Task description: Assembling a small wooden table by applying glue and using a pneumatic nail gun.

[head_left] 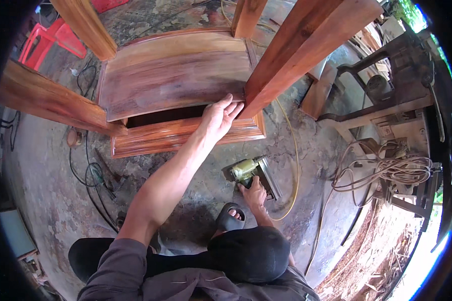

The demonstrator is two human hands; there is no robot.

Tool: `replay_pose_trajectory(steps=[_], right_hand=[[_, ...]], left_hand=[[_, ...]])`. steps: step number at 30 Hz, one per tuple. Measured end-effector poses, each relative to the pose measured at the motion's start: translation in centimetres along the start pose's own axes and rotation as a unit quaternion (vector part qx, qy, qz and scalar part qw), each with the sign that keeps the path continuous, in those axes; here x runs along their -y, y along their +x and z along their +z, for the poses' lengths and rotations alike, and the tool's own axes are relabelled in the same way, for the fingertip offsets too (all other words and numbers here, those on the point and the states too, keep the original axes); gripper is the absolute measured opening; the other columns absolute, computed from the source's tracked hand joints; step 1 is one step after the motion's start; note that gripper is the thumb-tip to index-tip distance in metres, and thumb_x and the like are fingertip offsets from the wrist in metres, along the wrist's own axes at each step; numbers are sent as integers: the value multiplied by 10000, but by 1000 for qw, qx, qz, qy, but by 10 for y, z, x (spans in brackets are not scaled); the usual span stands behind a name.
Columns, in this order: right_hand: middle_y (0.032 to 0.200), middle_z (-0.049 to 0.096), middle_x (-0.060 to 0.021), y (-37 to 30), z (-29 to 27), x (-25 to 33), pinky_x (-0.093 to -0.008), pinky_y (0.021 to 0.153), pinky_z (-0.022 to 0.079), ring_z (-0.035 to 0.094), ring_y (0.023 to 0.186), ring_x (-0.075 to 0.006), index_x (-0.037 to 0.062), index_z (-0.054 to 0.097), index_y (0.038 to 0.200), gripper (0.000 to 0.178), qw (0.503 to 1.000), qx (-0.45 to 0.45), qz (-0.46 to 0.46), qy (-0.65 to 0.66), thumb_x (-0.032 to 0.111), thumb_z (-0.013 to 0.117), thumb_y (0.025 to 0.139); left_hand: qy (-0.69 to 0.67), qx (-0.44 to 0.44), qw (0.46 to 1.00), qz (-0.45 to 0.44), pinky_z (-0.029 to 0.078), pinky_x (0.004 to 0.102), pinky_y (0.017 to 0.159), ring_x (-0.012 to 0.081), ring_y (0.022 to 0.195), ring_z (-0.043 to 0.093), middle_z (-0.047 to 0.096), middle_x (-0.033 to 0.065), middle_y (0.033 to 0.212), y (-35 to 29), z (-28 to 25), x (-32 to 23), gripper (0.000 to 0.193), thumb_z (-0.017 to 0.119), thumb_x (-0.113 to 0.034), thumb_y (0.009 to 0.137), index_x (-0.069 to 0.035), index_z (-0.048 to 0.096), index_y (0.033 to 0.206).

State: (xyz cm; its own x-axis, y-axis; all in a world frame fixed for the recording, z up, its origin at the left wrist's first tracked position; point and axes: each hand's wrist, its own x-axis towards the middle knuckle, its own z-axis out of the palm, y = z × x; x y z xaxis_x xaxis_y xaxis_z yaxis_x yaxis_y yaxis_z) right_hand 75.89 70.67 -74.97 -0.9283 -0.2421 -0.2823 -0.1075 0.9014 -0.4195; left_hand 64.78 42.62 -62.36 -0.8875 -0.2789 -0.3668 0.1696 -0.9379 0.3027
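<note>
A flat wooden panel (176, 75) lies tilted inside the upturned base frame (186, 136) of a wooden piece with tall legs. A dark gap runs between the panel's near edge and the frame's front moulding. My left hand (219, 116) grips that near edge by its right corner, thumb on top, close to the near right leg (301, 55). Low on the right, my right hand (255, 193) is wrapped round the handle of a green air nail gun (244, 169) with a long dark magazine, down by the floor.
A yellow air hose (297, 160) curves along the concrete floor. Coiled brown cord (402, 170) hangs on a machine stand at right. Dark cables (88, 175) and a roll of tape (74, 138) lie at left, with a red plastic chair (52, 40) beyond. My sandalled foot (231, 216) is near the nail gun.
</note>
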Motion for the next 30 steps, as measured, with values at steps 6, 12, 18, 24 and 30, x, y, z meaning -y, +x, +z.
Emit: replay_pose_trajectory(steps=[6,12,18,24,30], right_hand=[[1011,689,-229,-4,3,-6,-577,800,523,668,960,-470,40,548,1048,545,999,-5,-27,42,430,840,802],[1052,667,-239,0,0,-19,-569,831,509,644,998,-469,19,565,1044,521,996,35,-73,44,409,828,820],[1121,663,-246,31,-19,-60,-551,890,506,630,1056,-468,13,590,1144,540,981,49,-186,-20,327,844,787],[1170,670,-246,92,-65,-98,-530,910,514,639,1081,-428,28,615,1201,454,976,29,-146,-158,192,788,815],[1082,665,-254,95,-71,-9,-521,892,519,641,1032,-435,-13,624,1173,363,957,20,-245,-155,137,726,858]], left_hand=[[73,-72,995,0,568,424,1080,288,1117,667,660,183,1181,-7,3,-3,208,681,-99,997,39,586,1120],[163,-113,980,28,608,403,980,298,1037,717,703,192,1142,-15,13,-2,315,730,-180,973,64,608,1131],[487,-5,872,-47,587,338,679,177,746,725,755,100,847,-68,-1,-29,335,624,-339,1047,-11,683,1011],[864,216,408,200,567,411,959,326,1113,681,739,135,1082,-155,-30,-123,215,643,-237,1010,-40,729,1020],[847,-45,266,458,284,536,1233,407,1531,285,395,231,1583,-98,11,-204,503,561,-336,1044,-19,516,1432]])
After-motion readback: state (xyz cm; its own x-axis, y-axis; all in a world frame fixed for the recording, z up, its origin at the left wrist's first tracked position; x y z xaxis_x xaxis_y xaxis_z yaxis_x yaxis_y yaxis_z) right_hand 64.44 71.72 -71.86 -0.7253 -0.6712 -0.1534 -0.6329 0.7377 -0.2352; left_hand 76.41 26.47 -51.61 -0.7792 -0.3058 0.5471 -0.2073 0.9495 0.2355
